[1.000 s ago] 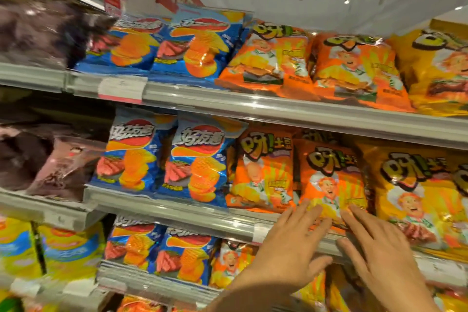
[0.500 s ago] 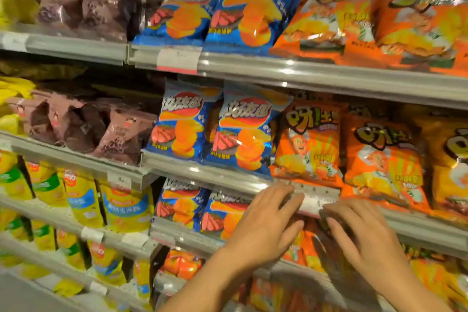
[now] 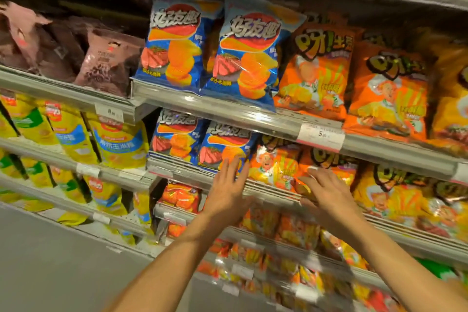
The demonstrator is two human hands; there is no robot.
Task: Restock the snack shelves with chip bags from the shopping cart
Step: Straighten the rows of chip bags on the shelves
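While both arms are reaching forward from the bottom of the view, the left hand (image 3: 229, 192) is spreading its fingers straight, its grip open and holding nothing, with the fingertips lying over the lower edge of a blue chip bag (image 3: 222, 145) on the third shelf rail (image 3: 184, 172). The right hand (image 3: 326, 195) is also showing an open grip, fingers extended and slightly bent, resting against the front of an orange chip bag (image 3: 326, 163) on the same shelf; whether it is pressing or only touching is not clear because of blur. Between the two grips another orange chip bag (image 3: 274, 164) with a cartoon chef is standing upright. Just left of the left grip a second blue bag (image 3: 177, 137) is leaning beside the first. Above both grips, on the next shelf up, two larger blue chip bags (image 3: 249, 50) are standing side by side, and to their right two orange bags (image 3: 316, 71) are standing upright. A white price tag (image 3: 320, 135) is hanging on that upper rail, above and between the grips. Far left of the left grip, yellow snack bags (image 3: 119, 143) are filling a lower shelf and brown bags (image 3: 106, 63) are lying on the shelf above them. Below the grips, more orange packets (image 3: 296, 232) are crowding the lower shelves. The grey floor (image 3: 63, 268) is showing at lower left.
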